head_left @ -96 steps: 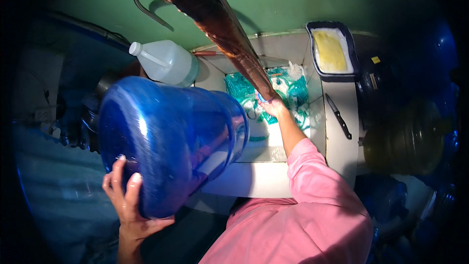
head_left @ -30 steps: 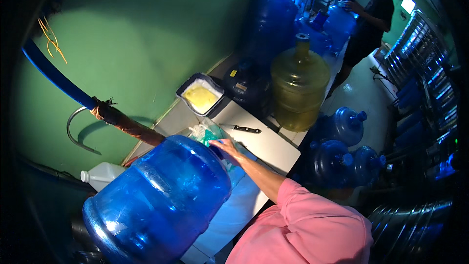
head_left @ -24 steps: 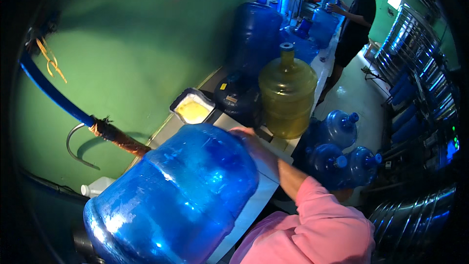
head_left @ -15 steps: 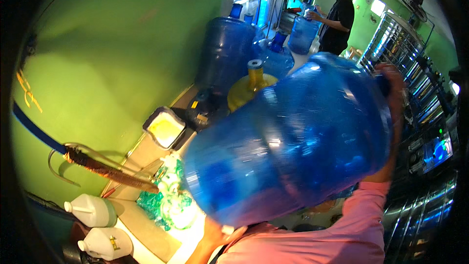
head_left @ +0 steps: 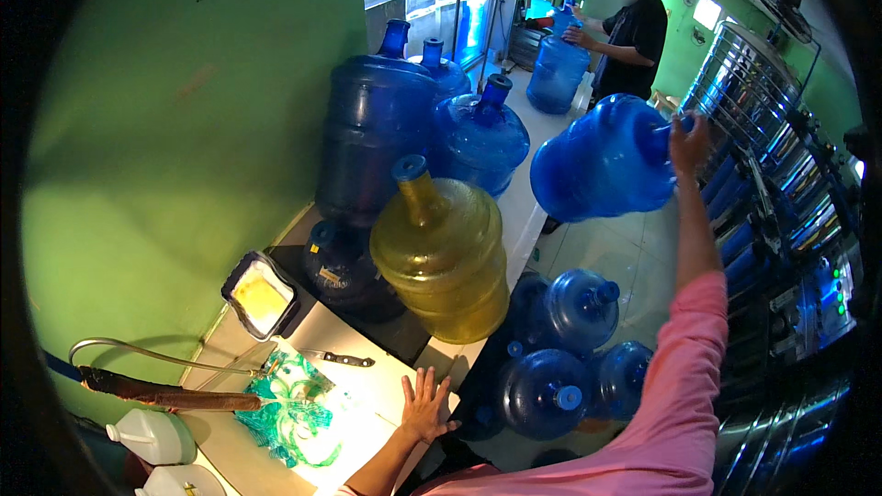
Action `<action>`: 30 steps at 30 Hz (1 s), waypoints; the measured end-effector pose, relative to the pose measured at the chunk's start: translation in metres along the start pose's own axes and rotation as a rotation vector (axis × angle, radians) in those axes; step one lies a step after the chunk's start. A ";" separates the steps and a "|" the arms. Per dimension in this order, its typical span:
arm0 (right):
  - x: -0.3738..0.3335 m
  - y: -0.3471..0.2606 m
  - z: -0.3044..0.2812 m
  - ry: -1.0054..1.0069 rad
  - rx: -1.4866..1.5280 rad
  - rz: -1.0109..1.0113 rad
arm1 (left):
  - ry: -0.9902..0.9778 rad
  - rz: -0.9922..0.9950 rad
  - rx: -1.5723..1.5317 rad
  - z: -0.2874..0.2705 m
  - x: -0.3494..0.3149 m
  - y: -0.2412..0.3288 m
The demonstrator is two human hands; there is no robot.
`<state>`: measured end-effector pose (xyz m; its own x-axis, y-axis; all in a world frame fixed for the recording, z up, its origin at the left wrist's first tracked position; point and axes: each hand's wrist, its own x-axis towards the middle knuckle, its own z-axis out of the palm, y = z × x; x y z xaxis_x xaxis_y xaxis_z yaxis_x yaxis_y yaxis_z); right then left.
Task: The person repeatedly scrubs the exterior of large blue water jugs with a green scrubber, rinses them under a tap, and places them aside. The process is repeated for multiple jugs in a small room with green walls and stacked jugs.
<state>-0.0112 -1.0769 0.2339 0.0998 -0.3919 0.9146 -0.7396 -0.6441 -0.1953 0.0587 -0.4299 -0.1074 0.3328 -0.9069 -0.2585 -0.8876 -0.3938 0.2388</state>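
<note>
My right hand (head_left: 689,145) is wrapped round the neck of a large blue water jug (head_left: 597,165), with my arm stretched out to the right. The jug hangs tilted on its side in the air, its neck pointing right, past the counter's edge. My left hand (head_left: 425,407) lies on the lit white counter (head_left: 372,400) with its fingers spread, holding nothing. Beyond that hand a yellow water jug (head_left: 450,262) stands upright on the counter. A knife (head_left: 344,359) with a dark handle and a crumpled green and clear plastic bag (head_left: 294,413) lie to the hand's left.
Several blue jugs, such as one tall jug (head_left: 377,138), stand along the wall. More jugs (head_left: 547,390) fill the floor beside the counter. A person (head_left: 634,32) farther off handles another jug (head_left: 558,69). Steel tanks (head_left: 749,83) line the right side. A black tub (head_left: 260,296) sits left.
The held blue jug has swung away from me, up and to the right, uncovering the yellow jug and the floor jugs. My left hand has come away from it and onto the counter.
</note>
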 end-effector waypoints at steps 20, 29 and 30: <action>-0.061 -0.018 0.183 -1.029 0.949 0.621 | -0.096 0.006 -0.128 0.006 0.008 -0.010; -0.314 0.065 -0.066 -1.582 -0.082 0.069 | -0.131 -0.001 -0.261 -0.002 0.009 -0.009; -0.324 0.062 -0.076 -1.406 -0.060 0.147 | -0.110 0.006 -0.261 -0.001 0.008 -0.010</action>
<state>-0.1396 -0.9399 -0.0473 0.5647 -0.7925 -0.2303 -0.8241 -0.5265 -0.2091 0.0702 -0.4331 -0.1109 0.2783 -0.8934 -0.3526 -0.7726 -0.4264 0.4704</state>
